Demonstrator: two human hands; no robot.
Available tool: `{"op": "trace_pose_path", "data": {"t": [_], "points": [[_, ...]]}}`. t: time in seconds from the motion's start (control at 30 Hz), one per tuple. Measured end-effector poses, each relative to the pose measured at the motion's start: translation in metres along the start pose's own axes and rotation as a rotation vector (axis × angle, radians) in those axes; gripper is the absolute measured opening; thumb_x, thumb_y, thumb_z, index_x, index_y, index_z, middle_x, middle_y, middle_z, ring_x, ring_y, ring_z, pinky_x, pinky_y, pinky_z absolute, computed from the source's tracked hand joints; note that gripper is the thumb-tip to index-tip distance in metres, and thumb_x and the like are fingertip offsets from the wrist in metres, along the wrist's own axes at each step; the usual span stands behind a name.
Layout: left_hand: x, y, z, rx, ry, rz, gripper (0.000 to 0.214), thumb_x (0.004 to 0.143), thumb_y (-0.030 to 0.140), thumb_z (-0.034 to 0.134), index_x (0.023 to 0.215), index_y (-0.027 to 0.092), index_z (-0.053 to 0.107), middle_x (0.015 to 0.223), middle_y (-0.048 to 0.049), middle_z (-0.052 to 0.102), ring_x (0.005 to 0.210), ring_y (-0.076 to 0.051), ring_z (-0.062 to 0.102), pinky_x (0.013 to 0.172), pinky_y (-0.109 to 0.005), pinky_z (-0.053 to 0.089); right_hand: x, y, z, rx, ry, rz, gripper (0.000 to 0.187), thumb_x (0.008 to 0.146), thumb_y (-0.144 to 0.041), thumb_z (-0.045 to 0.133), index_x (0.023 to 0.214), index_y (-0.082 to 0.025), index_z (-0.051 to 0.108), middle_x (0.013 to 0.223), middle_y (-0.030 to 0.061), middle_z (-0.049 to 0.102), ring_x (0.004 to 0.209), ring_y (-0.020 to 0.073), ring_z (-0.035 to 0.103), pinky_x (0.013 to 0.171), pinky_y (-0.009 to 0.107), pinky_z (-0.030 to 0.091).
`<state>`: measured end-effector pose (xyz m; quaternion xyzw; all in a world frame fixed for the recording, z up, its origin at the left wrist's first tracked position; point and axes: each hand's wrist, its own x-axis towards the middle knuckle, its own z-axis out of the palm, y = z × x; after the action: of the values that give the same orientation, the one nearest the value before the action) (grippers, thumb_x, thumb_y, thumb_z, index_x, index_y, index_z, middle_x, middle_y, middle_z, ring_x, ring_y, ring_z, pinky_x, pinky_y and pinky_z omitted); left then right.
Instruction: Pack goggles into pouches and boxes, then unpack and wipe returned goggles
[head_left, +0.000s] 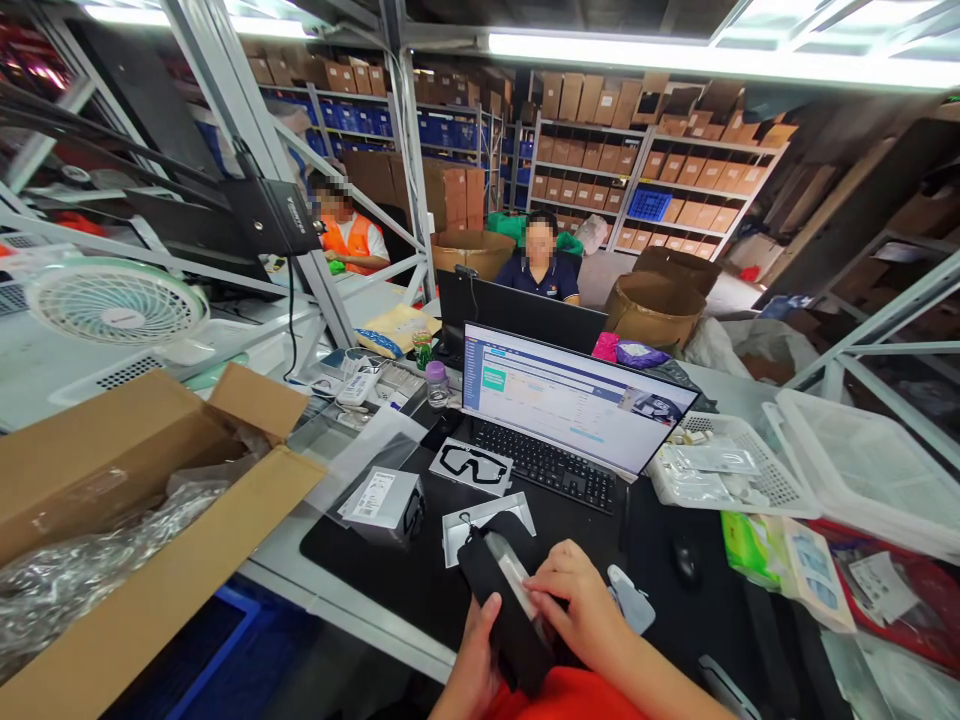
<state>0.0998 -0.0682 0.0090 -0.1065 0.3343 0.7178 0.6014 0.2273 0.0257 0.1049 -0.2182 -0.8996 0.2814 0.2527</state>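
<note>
Table (352,616) is the largest thing we record, with an open cardboard carton (187,560) at its left, bubbled clear wrap inside. A black mat (412,582) covers the near middle. On the far side we log a monitor (562,400), lit and angled, and a keyboard (551,465) just in front of it.

Next in size, the black case (514,632): it is off at the near edge, held up between the two hands in front of the person's red clothing. We read its long axis as running from far left to near right, its far end overlapping a shallow white tray (453,530) in view; contact there we cannot tell. A grey box (390,505) sits left of that tray.

Hands: the left hand (480,645) grasps the case from the near left, thumb along its side. The right hand (574,600) comes in from the right, fingers bent together and pinching a pale plastic strip (511,572) along the case's upper face. Key relation: the strip lies parallel to the case's axis, to the left of the right hand, which is the nearer one to it. Smallest noted: a dark clip (465,519) at the far end.
</note>
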Motion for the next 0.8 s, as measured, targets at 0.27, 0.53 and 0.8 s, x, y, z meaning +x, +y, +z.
{"op": "trace_pose_path", "data": {"t": [0.27, 0.53, 0.8], "points": [[0.003, -0.011, -0.002, -0.011, -0.051, -0.111, 0.060, 0.076, 0.042, 0.079, 0.126, 0.014, 0.061, 0.110, -0.0177, 0.074, 0.107, -0.038, 0.069, 0.094, -0.055, 0.053, 0.004, 0.007, -0.007, -0.166, -0.223, -0.018, 0.019, 0.077, -0.021, 0.081, 0.092, -0.032, 0.079, 0.089, 0.0013, 0.068, 0.095, 0.0217, 0.055, 0.083, 0.038, 0.044], [0.002, -0.008, 0.001, -0.006, 0.041, -0.194, 0.061, 0.083, 0.040, 0.072, 0.138, 0.021, 0.055, 0.113, -0.0164, 0.074, 0.106, -0.036, 0.070, 0.098, -0.056, 0.050, 0.024, 0.002, -0.040, -0.241, -0.210, -0.057, 0.033, 0.091, -0.021, 0.065, 0.122, -0.034, 0.069, 0.148, 0.0057, 0.046, 0.137, 0.0270, 0.037, 0.112, 0.050, 0.035], [0.002, -0.004, 0.004, 0.225, -0.069, -0.096, 0.072, 0.070, 0.041, 0.082, 0.133, 0.020, 0.054, 0.094, -0.0120, 0.076, 0.078, -0.031, 0.074, 0.083, -0.050, 0.056, 0.062, 0.008, -0.043, -0.704, -0.420, -0.412, 0.054, 0.076, -0.070, 0.068, 0.090, -0.019, 0.076, 0.112, 0.0140, 0.066, 0.114, 0.0322, 0.055, 0.085, 0.042, 0.051]]}}
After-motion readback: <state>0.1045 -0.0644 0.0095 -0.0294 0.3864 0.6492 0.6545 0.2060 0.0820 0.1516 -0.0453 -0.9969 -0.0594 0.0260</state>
